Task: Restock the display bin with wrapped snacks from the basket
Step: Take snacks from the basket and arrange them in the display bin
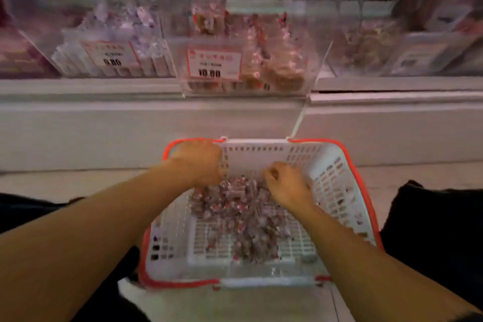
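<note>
Take the basket (339,172) as your reference: the wrapped snacks (243,214) lie in a loose heap on its floor, spread from the far wall back toward the middle, with the near part of the grid floor mostly bare. The heap has no single long axis; the packets point every way. Both your hands are down inside at the far end. Your left hand (200,162) sits by the basket's far left corner, knuckles up and fingers curled under at the heap's far left edge; the blur hides whether they have closed on any packets, so I cannot tell what it holds. Your right hand (286,185) is over the heap's far right side, fingers bent and dipping into the packets, apparently gathering, though a firm grip is not visible either. The display bin (261,65) with the price card (213,64) stands beyond the basket's far wall and above it, almost straight ahead. The lift will likely go up and forward; both hands look about equally near.
</note>
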Available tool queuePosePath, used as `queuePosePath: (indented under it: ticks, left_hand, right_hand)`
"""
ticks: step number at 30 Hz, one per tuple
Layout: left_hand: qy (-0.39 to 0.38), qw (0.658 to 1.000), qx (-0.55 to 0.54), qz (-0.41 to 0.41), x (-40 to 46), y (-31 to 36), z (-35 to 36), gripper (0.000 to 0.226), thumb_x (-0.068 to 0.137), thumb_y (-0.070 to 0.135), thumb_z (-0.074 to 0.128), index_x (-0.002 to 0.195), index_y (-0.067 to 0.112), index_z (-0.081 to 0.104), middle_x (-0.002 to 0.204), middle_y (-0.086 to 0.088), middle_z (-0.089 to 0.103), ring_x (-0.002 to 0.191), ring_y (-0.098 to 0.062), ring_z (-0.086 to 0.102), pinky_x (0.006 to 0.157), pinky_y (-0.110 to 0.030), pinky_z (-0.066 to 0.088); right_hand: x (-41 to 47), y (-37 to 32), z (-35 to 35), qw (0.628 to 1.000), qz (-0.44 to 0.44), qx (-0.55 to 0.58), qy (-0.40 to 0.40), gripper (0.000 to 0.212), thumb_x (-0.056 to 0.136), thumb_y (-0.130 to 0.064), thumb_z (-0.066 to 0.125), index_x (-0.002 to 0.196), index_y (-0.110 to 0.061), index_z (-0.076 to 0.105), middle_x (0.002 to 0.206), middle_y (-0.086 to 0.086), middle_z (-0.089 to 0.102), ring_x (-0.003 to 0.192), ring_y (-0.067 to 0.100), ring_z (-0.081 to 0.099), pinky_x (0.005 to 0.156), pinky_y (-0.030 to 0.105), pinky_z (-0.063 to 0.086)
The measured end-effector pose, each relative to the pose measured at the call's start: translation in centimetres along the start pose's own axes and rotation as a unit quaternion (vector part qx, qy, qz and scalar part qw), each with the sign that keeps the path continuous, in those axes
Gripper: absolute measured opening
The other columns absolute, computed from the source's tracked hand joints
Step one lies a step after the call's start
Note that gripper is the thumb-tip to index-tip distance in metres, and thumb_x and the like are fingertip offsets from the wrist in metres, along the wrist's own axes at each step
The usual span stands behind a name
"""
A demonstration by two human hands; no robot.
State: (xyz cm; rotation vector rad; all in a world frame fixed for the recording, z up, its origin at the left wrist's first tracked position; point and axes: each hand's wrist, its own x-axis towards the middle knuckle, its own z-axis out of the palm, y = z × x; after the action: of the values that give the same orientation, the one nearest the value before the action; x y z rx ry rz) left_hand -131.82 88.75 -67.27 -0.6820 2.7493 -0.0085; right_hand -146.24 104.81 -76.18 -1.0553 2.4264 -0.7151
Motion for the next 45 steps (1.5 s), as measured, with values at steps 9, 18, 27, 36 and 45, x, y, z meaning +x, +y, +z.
queuePosePath:
  ticks: [9,18,27,36,45]
  left_hand:
    - [-0.386,0.9,-0.164,-0.117,-1.4,4.4,17.7,0.077,0.095,0.054,0.053,0.153,0.009,0.029,0.156,-0.013,0.034,0.138,-0.029,0.04,0.114,-0.038,0.034]
    - [-0.338,0.837,-0.362,-0.233,0.8,7.8,22.0,0.092,0.073,0.068,0.07,0.141,0.01,0.048,0.136,-0.011,0.057,0.118,-0.028,0.057,0.096,-0.034,0.05]
    - [-0.343,0.834,-0.394,-0.177,2.3,11.5,23.7,0.052,0.066,0.04,0.087,0.109,0.015,0.072,0.105,-0.004,0.073,0.098,-0.02,0.069,0.091,-0.034,0.055]
    - [-0.345,0.871,-0.336,-0.096,1.4,10.2,24.4,0.043,0.075,0.035,0.08,0.112,0.021,0.068,0.11,-0.001,0.069,0.102,-0.021,0.064,0.085,-0.027,0.05]
    - [-0.234,0.643,-0.672,-0.283,1.4,8.6,23.0,0.019,0.08,0.014,0.076,0.094,0.006,0.066,0.075,-0.007,0.071,0.051,-0.011,0.059,0.041,-0.022,0.042]
  right_hand:
    - [-6.0,10.6,6.5,0.868,0.324,-0.147,-0.348,0.088,0.079,-0.058,0.072,0.143,-0.004,0.045,0.146,0.012,0.048,0.13,0.029,0.05,0.105,0.035,0.046]
    - [-3.2,10.6,9.1,0.883,0.404,0.042,-0.235,0.097,0.059,-0.047,0.092,0.129,-0.001,0.043,0.136,0.017,0.056,0.105,0.027,0.061,0.103,0.039,0.049]
    - [-1.9,8.8,12.8,0.912,0.356,0.117,-0.168,0.055,0.068,-0.037,0.089,0.106,-0.015,0.057,0.092,0.003,0.064,0.082,0.023,0.065,0.064,0.029,0.05]
    - [-1.8,8.6,12.5,0.773,0.48,0.373,-0.181,0.029,0.087,-0.002,0.072,0.112,-0.001,0.059,0.098,0.012,0.063,0.078,0.021,0.065,0.05,0.028,0.058]
    - [-0.9,9.3,9.6,0.778,0.476,0.295,-0.284,0.006,0.091,-0.009,0.068,0.093,-0.008,0.063,0.097,0.006,0.061,0.081,0.017,0.06,0.059,0.034,0.058]
